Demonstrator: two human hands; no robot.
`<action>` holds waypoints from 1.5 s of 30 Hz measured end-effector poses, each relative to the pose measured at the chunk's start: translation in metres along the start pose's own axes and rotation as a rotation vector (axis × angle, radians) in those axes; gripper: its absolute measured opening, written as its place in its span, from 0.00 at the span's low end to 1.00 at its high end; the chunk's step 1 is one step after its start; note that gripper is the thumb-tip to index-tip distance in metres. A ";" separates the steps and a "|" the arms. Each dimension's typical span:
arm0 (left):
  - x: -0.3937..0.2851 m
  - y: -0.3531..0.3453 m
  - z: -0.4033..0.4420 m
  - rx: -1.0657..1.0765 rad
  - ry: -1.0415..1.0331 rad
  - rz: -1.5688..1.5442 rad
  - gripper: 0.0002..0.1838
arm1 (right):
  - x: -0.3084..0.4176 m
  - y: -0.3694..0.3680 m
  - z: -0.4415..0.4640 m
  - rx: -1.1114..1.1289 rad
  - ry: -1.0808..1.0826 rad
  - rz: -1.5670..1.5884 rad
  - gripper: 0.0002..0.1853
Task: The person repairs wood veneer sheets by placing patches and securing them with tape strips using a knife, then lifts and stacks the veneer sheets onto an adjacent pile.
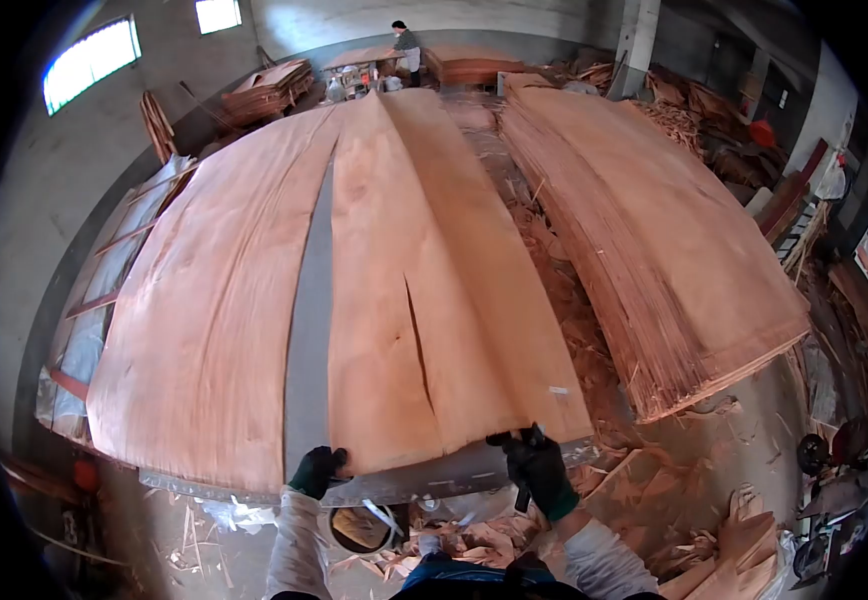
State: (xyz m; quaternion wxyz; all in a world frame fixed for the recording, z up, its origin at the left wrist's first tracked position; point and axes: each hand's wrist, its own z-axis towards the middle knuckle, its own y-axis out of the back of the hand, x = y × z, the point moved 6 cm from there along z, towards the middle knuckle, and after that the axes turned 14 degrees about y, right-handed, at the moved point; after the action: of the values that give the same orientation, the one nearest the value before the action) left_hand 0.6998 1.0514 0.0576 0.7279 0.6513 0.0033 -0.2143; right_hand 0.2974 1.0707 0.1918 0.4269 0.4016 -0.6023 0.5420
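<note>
A long reddish-brown wood veneer sheet (384,390) lies over a grey-topped table (306,380), its middle raised in a lengthwise fold and a dark split running through its near half. My left hand (318,472), in a dark glove, is closed on the sheet's near left corner. Further right, my gloved right hand (542,472) pinches the same near edge. A short dark handle (523,498) shows beneath that hand; what it belongs to is hidden. Left of the sheet, across a narrow grey gap, lies a wider veneer sheet (204,340).
On the right stands a tall veneer stack (674,260) with ragged edges. Veneer scraps (484,545) litter the floor, with a round bucket (362,528) below the table edge. Far back, a person (408,50) stands by another table. A pillar (637,45) rises behind.
</note>
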 end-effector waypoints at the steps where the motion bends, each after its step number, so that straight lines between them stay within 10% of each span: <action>1: -0.008 -0.013 0.008 0.097 0.243 -0.418 0.14 | 0.020 0.013 0.006 0.001 0.084 0.017 0.09; 4: -0.091 -0.047 0.043 0.307 0.861 -1.388 0.16 | 0.068 0.072 0.025 0.028 -0.081 0.101 0.11; 7: -0.207 -0.035 0.098 -0.027 -0.019 -0.478 0.16 | 0.120 0.146 0.049 0.177 -0.013 0.223 0.13; 17: -0.528 -0.058 0.222 -0.220 -0.084 -0.423 0.18 | 0.320 0.371 0.066 0.339 0.178 0.450 0.21; 26: -0.695 -0.157 0.336 -0.181 -0.166 -0.458 0.27 | 0.397 0.601 0.092 0.328 0.264 0.587 0.12; 37: -0.920 -0.248 0.509 -0.131 -0.329 -0.622 0.28 | 0.494 0.881 0.151 0.287 0.326 0.581 0.25; 45: -1.025 -0.319 0.583 -0.142 -0.216 -0.701 0.24 | 0.522 1.047 0.190 0.038 0.366 -0.024 0.27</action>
State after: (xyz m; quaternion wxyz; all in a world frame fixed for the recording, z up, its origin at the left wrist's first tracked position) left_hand -0.4918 0.7945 0.1348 0.6499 0.5321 0.1643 -0.5172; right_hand -0.8716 0.9651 0.3540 0.5281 0.3115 -0.4994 0.6121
